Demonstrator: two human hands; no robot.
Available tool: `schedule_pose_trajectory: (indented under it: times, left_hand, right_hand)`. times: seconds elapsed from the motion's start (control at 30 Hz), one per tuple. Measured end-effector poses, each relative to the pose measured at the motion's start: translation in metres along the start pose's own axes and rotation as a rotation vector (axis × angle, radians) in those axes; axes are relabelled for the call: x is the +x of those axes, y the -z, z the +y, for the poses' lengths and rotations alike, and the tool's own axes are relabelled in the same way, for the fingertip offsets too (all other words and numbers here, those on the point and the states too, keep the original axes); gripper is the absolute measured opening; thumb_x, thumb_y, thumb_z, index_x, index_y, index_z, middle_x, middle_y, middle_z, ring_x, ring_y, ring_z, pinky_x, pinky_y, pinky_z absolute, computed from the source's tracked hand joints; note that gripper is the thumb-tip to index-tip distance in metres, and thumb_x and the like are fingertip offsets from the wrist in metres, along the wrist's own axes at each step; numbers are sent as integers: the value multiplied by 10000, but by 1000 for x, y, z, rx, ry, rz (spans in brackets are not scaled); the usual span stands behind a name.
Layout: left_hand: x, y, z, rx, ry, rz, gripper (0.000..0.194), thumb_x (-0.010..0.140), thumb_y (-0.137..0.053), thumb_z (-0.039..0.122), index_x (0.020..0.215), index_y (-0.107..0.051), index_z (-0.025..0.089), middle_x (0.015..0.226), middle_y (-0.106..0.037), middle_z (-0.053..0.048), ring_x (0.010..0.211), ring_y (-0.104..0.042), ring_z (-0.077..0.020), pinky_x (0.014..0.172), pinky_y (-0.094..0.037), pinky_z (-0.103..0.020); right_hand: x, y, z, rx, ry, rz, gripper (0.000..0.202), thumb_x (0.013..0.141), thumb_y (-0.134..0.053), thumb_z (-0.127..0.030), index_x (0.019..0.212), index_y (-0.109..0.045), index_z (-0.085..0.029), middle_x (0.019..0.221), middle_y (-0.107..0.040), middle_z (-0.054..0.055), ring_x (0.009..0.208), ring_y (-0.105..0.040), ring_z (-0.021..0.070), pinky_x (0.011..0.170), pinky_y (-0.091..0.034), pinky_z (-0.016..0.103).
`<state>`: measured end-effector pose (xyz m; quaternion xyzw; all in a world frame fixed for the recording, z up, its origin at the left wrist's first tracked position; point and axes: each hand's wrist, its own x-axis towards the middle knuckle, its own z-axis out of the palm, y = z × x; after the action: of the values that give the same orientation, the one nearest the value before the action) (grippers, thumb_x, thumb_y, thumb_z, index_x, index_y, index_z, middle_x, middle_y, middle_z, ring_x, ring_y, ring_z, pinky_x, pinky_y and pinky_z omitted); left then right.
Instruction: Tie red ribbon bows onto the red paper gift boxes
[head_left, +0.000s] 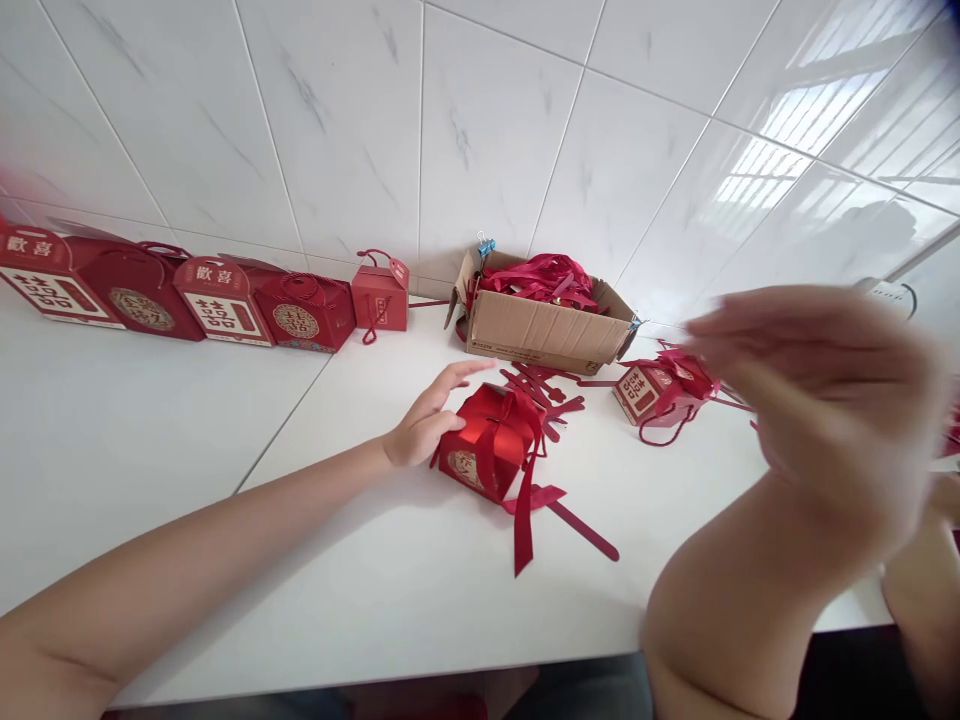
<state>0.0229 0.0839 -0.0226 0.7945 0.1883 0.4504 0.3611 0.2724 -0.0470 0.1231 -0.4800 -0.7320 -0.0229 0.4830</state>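
On the white table, a red gift box [469, 470] with a shiny top carries a red ribbon bow [495, 430], its tails hanging over the front. My left hand [427, 420] rests against the box's left side, fingers stretched out and thumb at the top edge, not wrapped round it. High on the right, my right hand [832, 400] is raised close to the camera and smeared by motion; whether it holds anything cannot be made out. Beside the box lie dark red flat strips [551, 395], and one strip [585, 530] sticks out under the ribbon tail.
Behind stands a cardboard box [544, 325] full of red ribbons [544, 278], clipped at its corners. Finished-looking red boxes [225, 305] line the wall at left, with a small red box [381, 298] beside them. A ribboned box [656, 390] sits right. Another person's arm [926, 570] shows far right.
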Motion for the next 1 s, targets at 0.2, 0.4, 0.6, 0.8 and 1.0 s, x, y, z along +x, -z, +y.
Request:
schedule_pose_trajectory:
  times: [0.2,0.4,0.6,0.8,1.0]
  left_hand:
    - [23,26,6,298,209,473,525,789,-545,338,1277,-413,193,1393,-439,-152,1295,-426,-292,1014,-412,-485]
    - [-8,32,25,353,447,187,409,833,-505,469,1143,-492,202,1245,-569,-116,1168,-540,-270,955,-449,-465]
    - [-56,23,38,564,701,-75,717,797,-520,585,1342,-408,133,1392,-462,-236,1334,-398,-396,1021,-387,-558]
    - [-130,48,95,762,602,22,704,836,-475,563,1406,-342,172,1446,-413,-175,1356,-347,-363,1062,-342,-540]
    - [-204,57,103,1117,698,159,443,838,-456,495,1147,-583,205,1294,-585,-135,1250,-458,-386,988,-359,-542]
  right_hand:
    - [29,-31,34,-84,-149,-731,565,760,-600,-98,1262,-612,-357,980,-721,11,877,-675,200,699,-562,317]
    - [32,-63,35,58,-163,-919,470,732,-612,-148,1151,-687,-349,906,-693,-5,632,-611,131,547,-485,248]
    - [32,-63,28,-71,-189,-887,154,698,-626,-157,808,-699,-236,706,-633,1,579,-559,129,476,-389,226]
    - [-9,-24,-3,-97,-122,-510,396,812,-616,-303,1203,-592,-249,759,-638,2,730,-618,173,651,-485,289]
    - [-133,-6,-70,532,253,-1021,276,855,-599,-192,1122,-635,-251,843,-714,18,738,-659,130,759,-510,257]
